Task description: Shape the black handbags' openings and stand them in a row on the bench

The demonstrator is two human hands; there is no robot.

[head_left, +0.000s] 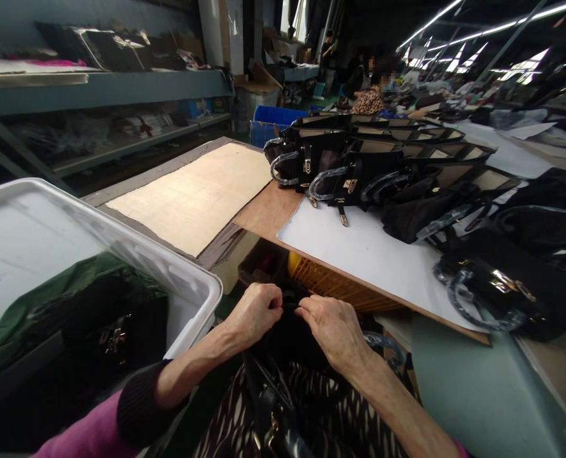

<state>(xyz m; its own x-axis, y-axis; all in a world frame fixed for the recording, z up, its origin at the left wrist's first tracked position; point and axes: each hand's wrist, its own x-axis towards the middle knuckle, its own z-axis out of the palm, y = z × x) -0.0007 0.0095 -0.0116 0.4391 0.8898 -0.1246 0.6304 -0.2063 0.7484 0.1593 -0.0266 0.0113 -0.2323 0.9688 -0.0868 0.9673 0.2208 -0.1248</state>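
Note:
A black handbag with gold-coloured fittings rests on my lap, over a patterned apron or skirt. My left hand is closed, its fingers pinching the bag's far upper edge. Close beside it, my right hand pinches the same edge with thumb and fingers. A small gap separates the two hands. Exactly what part lies between the fingertips is too dark to see. One clear-wrapped handle shows just right of my right wrist.
At left stands a white plastic bin holding a green bag and black handbags. Rows of black handbags fill the table to the right, on white sheeting. A yellow crate sits beneath the table edge. Other people are farther back.

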